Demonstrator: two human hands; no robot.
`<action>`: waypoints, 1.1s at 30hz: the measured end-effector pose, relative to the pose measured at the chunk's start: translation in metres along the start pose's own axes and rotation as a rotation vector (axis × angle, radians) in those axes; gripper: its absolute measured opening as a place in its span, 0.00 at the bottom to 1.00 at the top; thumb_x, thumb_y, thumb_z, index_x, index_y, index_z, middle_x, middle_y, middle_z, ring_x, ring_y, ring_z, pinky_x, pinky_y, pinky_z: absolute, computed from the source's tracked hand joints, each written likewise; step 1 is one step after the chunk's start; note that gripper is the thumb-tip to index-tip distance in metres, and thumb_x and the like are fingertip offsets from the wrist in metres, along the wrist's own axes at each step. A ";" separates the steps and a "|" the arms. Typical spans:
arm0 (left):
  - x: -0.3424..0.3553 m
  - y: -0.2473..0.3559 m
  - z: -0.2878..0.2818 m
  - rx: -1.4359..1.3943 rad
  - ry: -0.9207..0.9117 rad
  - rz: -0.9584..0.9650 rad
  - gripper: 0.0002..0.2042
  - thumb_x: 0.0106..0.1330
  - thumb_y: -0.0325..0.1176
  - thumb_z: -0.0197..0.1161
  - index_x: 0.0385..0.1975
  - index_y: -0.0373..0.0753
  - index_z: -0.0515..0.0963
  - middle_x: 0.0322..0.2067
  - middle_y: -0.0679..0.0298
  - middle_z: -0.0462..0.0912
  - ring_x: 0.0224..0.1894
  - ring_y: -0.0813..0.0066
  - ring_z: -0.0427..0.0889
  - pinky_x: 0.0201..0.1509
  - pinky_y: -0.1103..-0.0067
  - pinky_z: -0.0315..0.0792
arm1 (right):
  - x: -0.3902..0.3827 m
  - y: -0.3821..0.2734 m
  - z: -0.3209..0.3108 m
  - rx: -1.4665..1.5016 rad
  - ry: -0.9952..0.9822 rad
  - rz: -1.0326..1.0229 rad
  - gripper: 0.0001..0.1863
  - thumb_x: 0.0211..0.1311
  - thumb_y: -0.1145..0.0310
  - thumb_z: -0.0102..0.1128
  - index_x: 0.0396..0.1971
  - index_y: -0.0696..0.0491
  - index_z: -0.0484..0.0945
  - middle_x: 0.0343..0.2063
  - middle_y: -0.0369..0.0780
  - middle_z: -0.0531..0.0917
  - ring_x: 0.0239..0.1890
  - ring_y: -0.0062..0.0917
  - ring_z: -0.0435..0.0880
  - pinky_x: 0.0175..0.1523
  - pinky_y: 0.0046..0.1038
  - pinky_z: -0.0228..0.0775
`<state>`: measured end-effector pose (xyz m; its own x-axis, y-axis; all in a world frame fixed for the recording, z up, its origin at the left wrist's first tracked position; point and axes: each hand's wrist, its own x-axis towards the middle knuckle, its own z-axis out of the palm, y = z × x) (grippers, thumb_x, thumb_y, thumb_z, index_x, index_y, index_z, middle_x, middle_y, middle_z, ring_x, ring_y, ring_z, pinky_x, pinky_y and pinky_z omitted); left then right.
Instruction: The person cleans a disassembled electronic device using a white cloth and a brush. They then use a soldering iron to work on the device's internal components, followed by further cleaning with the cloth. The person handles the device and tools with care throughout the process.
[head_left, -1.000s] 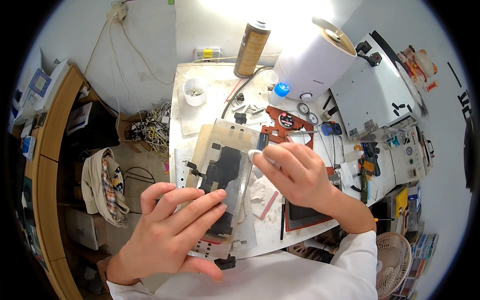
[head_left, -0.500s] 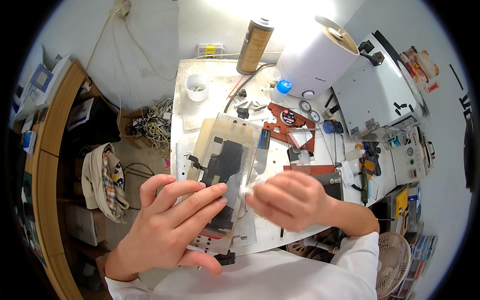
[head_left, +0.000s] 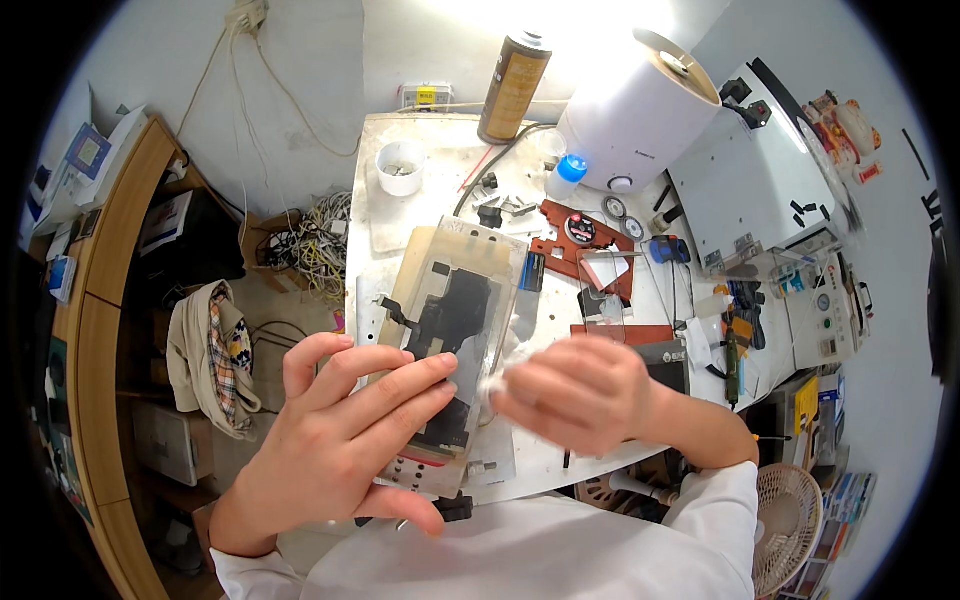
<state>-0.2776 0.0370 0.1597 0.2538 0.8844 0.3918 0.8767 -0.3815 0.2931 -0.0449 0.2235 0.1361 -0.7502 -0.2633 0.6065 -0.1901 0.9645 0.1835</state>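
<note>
A black phone screen panel [head_left: 465,303] lies tilted in a clear, yellowed mould [head_left: 412,268] on the table in front of me. A short black ribbon cable [head_left: 397,313] sticks out from its left side. My left hand [head_left: 335,440] is spread over the lower left of the panel, fingers stretched and fingertips resting on it. At the mould's right edge, my right hand [head_left: 580,398] is closed with its fingers pinched together, blurred by motion. A small white wad [head_left: 493,384], perhaps tissue, shows at its fingertips.
Behind the mould stand a white cup [head_left: 401,170], a brown spray can [head_left: 513,88], a blue-capped bottle [head_left: 566,177] and a white humidifier-like machine [head_left: 625,120]. A reddish-brown plate [head_left: 560,240] with small parts lies to the right. Tangled cables [head_left: 325,240] sit left of the table.
The right hand is blurred in both frames and stays beside the mould's right edge. My left hand keeps its place on the panel. The view has shifted slightly.
</note>
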 end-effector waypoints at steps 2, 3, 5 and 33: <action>0.000 0.000 0.001 -0.013 0.003 -0.001 0.44 0.64 0.76 0.51 0.49 0.33 0.85 0.59 0.63 0.85 0.57 0.64 0.78 0.70 0.61 0.58 | 0.000 0.003 0.000 -0.067 -0.028 0.072 0.16 0.51 0.70 0.73 0.42 0.49 0.89 0.40 0.33 0.84 0.37 0.23 0.83 0.37 0.24 0.79; 0.000 0.000 0.001 -0.002 0.000 0.000 0.44 0.64 0.76 0.51 0.49 0.33 0.85 0.59 0.63 0.85 0.57 0.64 0.78 0.70 0.61 0.58 | 0.000 0.005 0.000 -0.096 -0.034 0.172 0.16 0.51 0.70 0.73 0.43 0.49 0.89 0.40 0.33 0.83 0.37 0.23 0.83 0.37 0.24 0.79; -0.001 -0.001 0.001 -0.014 0.006 0.001 0.44 0.64 0.76 0.51 0.49 0.33 0.85 0.59 0.63 0.85 0.57 0.64 0.78 0.70 0.61 0.57 | 0.001 0.002 0.000 -0.058 -0.004 0.049 0.16 0.51 0.70 0.72 0.43 0.49 0.89 0.40 0.33 0.84 0.37 0.23 0.83 0.37 0.23 0.79; -0.003 -0.006 0.008 0.034 0.045 0.037 0.50 0.65 0.81 0.38 0.50 0.33 0.85 0.57 0.61 0.87 0.55 0.61 0.78 0.71 0.60 0.55 | -0.002 -0.021 -0.009 0.087 0.022 0.027 0.14 0.53 0.72 0.70 0.42 0.47 0.89 0.40 0.31 0.87 0.38 0.20 0.83 0.36 0.21 0.78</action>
<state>-0.2798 0.0391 0.1497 0.2687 0.8565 0.4408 0.8804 -0.4040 0.2484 -0.0339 0.2039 0.1376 -0.7421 -0.2370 0.6270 -0.2255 0.9692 0.0994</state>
